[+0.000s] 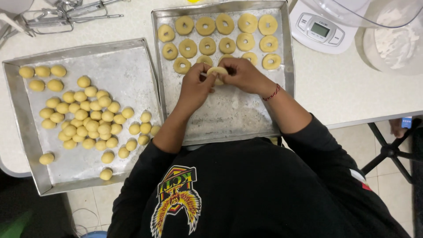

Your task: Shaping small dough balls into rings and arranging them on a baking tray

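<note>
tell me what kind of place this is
Likely a home kitchen or small baking space: two floured metal trays, one with dough balls and one with dough rings, a kitchen scale, and both hands shaping a dough piece.

My two hands meet over the tray (pixel 229 110) right in front of me; my left hand (pixel 196 86) and my right hand (pixel 244 75) hold one dough piece (pixel 217 72) between them; the dough rings (pixel 220 39) lie in rows on the far part of that tray; a second tray (pixel 128 70) sits to the left, with dough balls (pixel 86 119) on it; the scale (pixel 319 28) stands far right; the bowl (pixel 392 35) is beside it; the beaters (pixel 66 15) lie far left.
</note>
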